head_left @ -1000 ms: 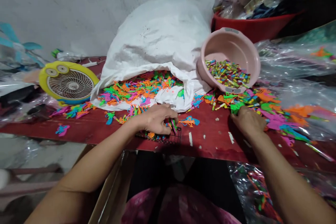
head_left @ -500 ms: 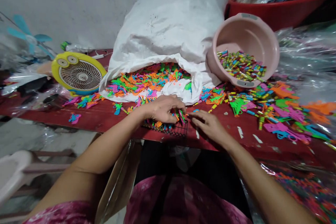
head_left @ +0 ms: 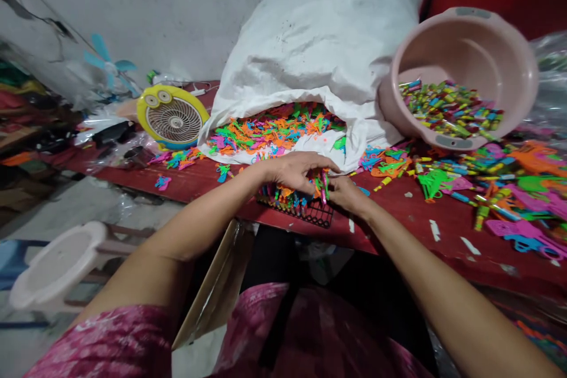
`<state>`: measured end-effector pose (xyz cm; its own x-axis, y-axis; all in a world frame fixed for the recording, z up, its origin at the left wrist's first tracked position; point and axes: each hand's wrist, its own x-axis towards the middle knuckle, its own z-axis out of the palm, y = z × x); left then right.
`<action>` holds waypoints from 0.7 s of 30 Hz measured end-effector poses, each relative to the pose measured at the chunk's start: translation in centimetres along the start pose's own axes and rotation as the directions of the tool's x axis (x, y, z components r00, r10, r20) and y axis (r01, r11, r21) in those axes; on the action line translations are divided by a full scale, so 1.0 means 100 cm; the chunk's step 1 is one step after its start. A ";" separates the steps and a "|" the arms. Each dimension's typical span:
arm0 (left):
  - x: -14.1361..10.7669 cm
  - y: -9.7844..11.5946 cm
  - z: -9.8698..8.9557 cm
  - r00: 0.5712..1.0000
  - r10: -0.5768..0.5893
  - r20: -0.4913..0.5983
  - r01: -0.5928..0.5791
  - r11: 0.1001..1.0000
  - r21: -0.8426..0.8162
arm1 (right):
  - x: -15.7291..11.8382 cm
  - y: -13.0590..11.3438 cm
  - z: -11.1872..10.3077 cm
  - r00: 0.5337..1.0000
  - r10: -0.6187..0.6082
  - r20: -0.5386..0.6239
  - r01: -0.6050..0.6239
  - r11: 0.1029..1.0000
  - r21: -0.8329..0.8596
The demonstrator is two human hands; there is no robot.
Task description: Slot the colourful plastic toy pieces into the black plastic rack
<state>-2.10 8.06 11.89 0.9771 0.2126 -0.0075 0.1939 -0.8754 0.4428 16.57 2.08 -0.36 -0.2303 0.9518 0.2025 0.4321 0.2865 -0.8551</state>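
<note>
A black wire rack (head_left: pixel 319 217) lies near the front edge of the red table, with small colourful plastic pieces (head_left: pixel 286 199) standing in rows in its left part. My left hand (head_left: pixel 301 170) arches over the rack, its thumb and fingers closed around upright pieces at the end of the row. My right hand (head_left: pixel 351 195) is close against it from the right, fingers curled in at a pink plastic piece (head_left: pixel 325 187); its fingertips are partly hidden. Behind my hands, a white sack (head_left: pixel 310 41) lies with its mouth towards me, showing loose orange, green, pink and blue pieces (head_left: pixel 270 133).
A pink basin (head_left: pixel 496 71) tilts at the right, holding small striped tubes (head_left: pixel 452 111). Loose plastic pieces (head_left: pixel 527 189) and tubes are heaped beside it. A yellow fan (head_left: pixel 175 121) stands left of the sack. A plastic stool (head_left: pixel 66 266) is at lower left.
My right hand has moved left to meet the pieces beside my left hand. The view has swung left, so the things on the table appear farther right.
</note>
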 end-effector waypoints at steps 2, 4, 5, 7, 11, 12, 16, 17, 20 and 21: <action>0.002 -0.002 -0.002 0.999 -0.039 0.010 0.039 0.999 -0.018 | 0.004 0.004 0.001 0.999 0.025 0.034 -0.025 0.999 0.024; 0.003 -0.002 -0.004 0.997 -0.071 0.034 0.073 0.996 -0.045 | 0.006 0.006 0.001 0.998 0.019 0.063 -0.024 0.996 0.086; 0.004 -0.002 -0.005 0.995 -0.088 0.044 0.091 0.994 -0.054 | 0.007 0.005 0.001 0.997 0.011 0.073 -0.019 0.993 0.118; 0.005 -0.002 -0.008 0.991 -0.121 0.061 0.124 0.990 -0.064 | 0.008 0.004 0.000 0.995 0.004 0.095 -0.021 0.984 0.177; 0.008 -0.005 -0.015 0.982 -0.170 0.087 0.179 0.979 -0.100 | 0.009 0.000 0.000 0.992 0.055 0.112 -0.078 0.973 0.216; 0.009 -0.007 -0.016 0.981 -0.173 0.091 0.183 0.976 -0.115 | 0.009 0.000 0.000 0.991 0.077 0.113 -0.100 0.970 0.223; 0.014 -0.018 -0.016 0.985 -0.162 0.058 0.170 0.969 -0.178 | 0.009 0.001 -0.001 0.978 0.163 0.129 -0.190 0.950 0.246; 0.015 -0.020 -0.015 0.986 -0.159 0.043 0.165 0.967 -0.196 | 0.009 0.001 -0.002 0.976 0.173 0.132 -0.201 0.948 0.247; 0.017 -0.024 -0.013 0.988 -0.153 0.033 0.157 0.958 -0.242 | 0.007 0.002 -0.005 0.976 0.172 0.133 -0.201 0.947 0.251; 0.017 -0.024 -0.013 0.988 -0.151 0.038 0.155 0.955 -0.251 | 0.007 0.002 -0.005 0.977 0.165 0.135 -0.195 0.948 0.253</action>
<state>-1.06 11.12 11.96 0.9394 0.3253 -0.1085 0.3151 -0.6942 0.6471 16.95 2.82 -0.16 -0.2717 0.9624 -0.0073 0.2342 0.0587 -0.9704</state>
